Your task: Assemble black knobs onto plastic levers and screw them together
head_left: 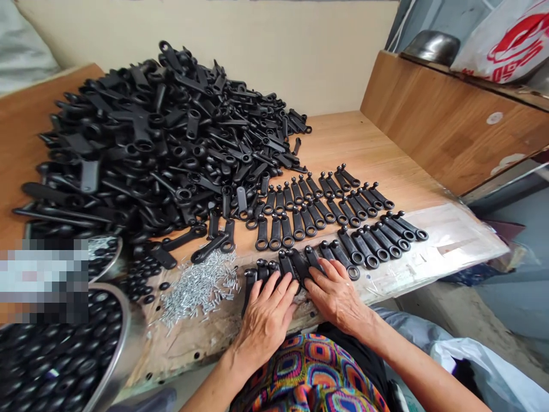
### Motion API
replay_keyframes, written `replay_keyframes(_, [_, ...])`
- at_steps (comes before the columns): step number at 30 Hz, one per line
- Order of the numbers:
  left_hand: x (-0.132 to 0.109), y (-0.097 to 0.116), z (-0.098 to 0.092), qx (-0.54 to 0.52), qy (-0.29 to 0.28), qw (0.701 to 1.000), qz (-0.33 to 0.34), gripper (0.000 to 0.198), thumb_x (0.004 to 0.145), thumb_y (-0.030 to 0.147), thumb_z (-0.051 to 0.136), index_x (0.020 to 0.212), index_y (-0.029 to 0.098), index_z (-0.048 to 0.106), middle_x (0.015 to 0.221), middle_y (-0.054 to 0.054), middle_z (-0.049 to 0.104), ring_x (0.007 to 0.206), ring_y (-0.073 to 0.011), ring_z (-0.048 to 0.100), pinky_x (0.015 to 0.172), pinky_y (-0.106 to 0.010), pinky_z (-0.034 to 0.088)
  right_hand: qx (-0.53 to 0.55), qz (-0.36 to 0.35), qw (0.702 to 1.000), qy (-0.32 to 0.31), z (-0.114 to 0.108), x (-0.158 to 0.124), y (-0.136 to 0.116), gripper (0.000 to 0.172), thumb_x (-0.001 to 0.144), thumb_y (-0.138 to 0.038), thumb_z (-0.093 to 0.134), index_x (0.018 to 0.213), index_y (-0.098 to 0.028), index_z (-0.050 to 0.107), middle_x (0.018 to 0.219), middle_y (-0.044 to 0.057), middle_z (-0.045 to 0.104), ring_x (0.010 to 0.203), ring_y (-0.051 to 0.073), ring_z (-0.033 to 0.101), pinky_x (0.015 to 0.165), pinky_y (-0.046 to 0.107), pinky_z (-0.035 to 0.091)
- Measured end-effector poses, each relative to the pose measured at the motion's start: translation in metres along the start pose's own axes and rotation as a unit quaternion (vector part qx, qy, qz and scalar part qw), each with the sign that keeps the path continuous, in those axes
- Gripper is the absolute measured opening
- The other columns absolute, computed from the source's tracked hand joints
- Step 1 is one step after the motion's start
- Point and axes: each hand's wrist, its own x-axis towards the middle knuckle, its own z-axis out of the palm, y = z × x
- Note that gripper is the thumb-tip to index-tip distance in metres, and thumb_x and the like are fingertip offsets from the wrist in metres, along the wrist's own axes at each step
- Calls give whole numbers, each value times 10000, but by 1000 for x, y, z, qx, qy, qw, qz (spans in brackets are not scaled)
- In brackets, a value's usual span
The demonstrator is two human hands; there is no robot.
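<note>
Black crank-like levers, each with a ring at one end and a small ball-tipped stub at the other, lie in slanting rows on the table. My left hand [266,312] rests with outstretched fingers over levers at the left end of the front row. Beside it, my right hand [337,294] lies across the same row, fingers spread slightly on a black lever [314,258]. Parts of the levers under both hands are hidden. Farther right, the front row continues with a lever [363,249]. Behind it runs the middle row [309,220], then a back row [300,191].
A large heap of black levers [171,137] covers the back left. Small silvery pins [197,286] are piled left of my hands, near loose black knobs [143,274]. A metal bowl [128,320] holds more knobs. A wooden side panel [441,114] bounds the right.
</note>
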Motion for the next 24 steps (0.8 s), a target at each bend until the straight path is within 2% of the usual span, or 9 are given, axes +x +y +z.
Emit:
replay_keyframes(4, [0,0,0,-5,-2,1000,-1,351,911,253,358,1229,208,499,1320,12,444,1213,-247,370,974,-458,260,-5,27,999,32,-10,-7,2,254,859,-170,501,1108,-172,547,1148,74,555,1167,310,356,965,483,293])
replay_keyframes(10, [-2,-5,3,36,-28,999,22,396,893,214,392,1286,210,434,1362,22,385,1244,-247,313,980,-461,236,-24,91,988,121,-18,-25,10,150,860,-173,504,985,-156,586,1057,70,601,1123,325,405,927,502,316])
replay_keyframes(13, [-2,-7,6,53,-22,998,40,413,883,199,401,1296,201,422,1365,13,381,1245,-244,307,974,-449,240,-37,130,979,150,-21,-29,14,138,870,-186,496,965,-154,590,1029,74,609,1102,327,421,909,507,325])
replay_keyframes(19, [-6,-9,7,67,-7,996,61,438,878,202,411,1316,194,391,1366,1,380,1241,-238,310,968,-438,241,-52,186,973,129,-31,-37,22,155,861,-232,508,947,-161,616,1037,87,598,1097,351,408,884,507,334])
replay_keyframes(24, [5,4,-7,48,15,996,79,394,874,250,446,1261,179,456,1313,-24,451,1209,-258,349,942,-436,264,-43,202,969,134,-37,-44,37,165,860,-233,511,974,-177,616,1035,69,602,1107,324,399,898,468,328])
